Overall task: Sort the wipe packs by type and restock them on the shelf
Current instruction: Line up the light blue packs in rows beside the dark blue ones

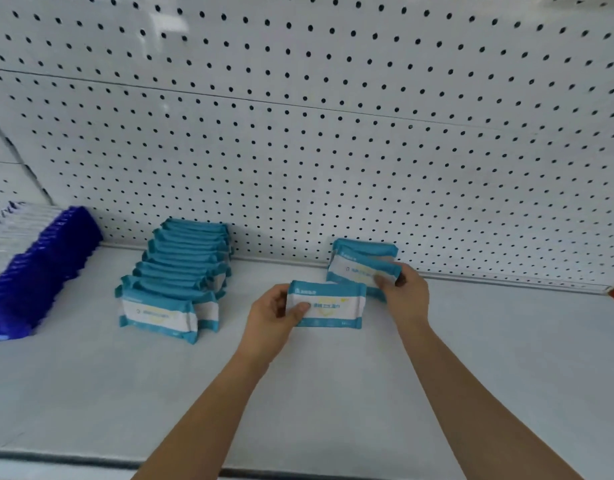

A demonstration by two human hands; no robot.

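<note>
On the shelf (333, 393), the left hand (274, 317) pinches a teal wipe pack (333, 303); the right hand (406, 296) grips a second pack (357, 270).

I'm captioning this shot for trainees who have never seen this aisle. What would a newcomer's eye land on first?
Two bare hands at centre draw the eye. The left hand pinches the front teal pack upright, and the right hand grips the rear teal pack near the pegboard. To their left a long teal row runs back along the shelf, with a dark blue row at the far left edge.
</note>
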